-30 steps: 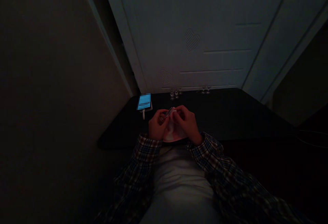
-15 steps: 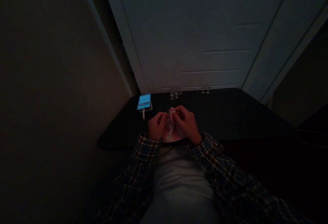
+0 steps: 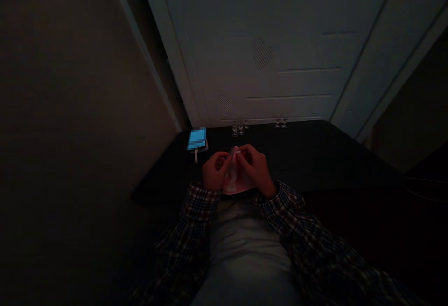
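Close to the table's front edge, my left hand (image 3: 214,171) pinches a small clear glass (image 3: 231,151), only part of which shows between my fingers. My right hand (image 3: 255,166) has its fingers closed on a pinkish-red and white cloth (image 3: 234,186), bunched up against the glass. The cloth's lower part hangs down between both hands. Dim light hides the glass's full outline. Farther back stand several small stemmed glasses (image 3: 241,128), with two more glasses (image 3: 281,123) to their right.
A phone with a lit blue screen (image 3: 197,138) lies at the left of the dark table (image 3: 315,156), a white strap (image 3: 196,156) hanging from it. Behind the table rises a pale panel (image 3: 297,54) with heart patterns. A wall (image 3: 70,110) stands on the left.
My left fingers have shifted slightly upward and in toward the right hand, covering more of the glass. The right hand and the things on the table stay in place.
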The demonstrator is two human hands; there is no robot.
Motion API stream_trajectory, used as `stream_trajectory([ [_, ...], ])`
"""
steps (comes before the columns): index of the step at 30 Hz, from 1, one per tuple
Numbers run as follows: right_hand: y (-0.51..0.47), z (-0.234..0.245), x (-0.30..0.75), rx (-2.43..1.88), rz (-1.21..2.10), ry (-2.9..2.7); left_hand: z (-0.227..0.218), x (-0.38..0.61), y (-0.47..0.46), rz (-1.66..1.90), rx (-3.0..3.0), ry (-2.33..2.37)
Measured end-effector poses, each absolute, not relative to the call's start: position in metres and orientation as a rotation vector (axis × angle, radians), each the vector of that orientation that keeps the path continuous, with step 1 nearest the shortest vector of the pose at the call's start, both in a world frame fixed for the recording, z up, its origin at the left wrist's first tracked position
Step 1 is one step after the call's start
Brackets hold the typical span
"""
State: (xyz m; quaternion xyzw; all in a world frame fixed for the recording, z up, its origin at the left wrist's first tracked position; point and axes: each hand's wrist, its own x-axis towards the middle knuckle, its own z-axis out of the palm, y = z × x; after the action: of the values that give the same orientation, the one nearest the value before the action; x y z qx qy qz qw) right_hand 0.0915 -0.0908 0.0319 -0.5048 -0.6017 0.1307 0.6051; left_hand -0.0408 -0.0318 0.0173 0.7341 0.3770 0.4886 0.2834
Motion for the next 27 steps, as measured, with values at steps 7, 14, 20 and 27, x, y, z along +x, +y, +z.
stream_trajectory([
  [7, -0.0907, 0.0319, 0.0905, -1.173, 0.337, -1.390, 0.0185, -0.0411, -0.0327, 1.369, 2.024, 1.013],
  [14, -0.0897, 0.0316, 0.0907, -1.179, 0.343, -1.395, 0.0165, -0.0414, -0.0312, 1.383, 2.084, 0.991],
  [20, -0.0898, 0.0319, 0.0910, -1.190, 0.335, -1.402, 0.0155, -0.0421, -0.0299, 1.380, 2.142, 0.984],
  [27, -0.0896, 0.0319, 0.0913, -1.187, 0.325, -1.402, 0.0177, -0.0422, -0.0318, 1.378, 2.127, 0.999],
])
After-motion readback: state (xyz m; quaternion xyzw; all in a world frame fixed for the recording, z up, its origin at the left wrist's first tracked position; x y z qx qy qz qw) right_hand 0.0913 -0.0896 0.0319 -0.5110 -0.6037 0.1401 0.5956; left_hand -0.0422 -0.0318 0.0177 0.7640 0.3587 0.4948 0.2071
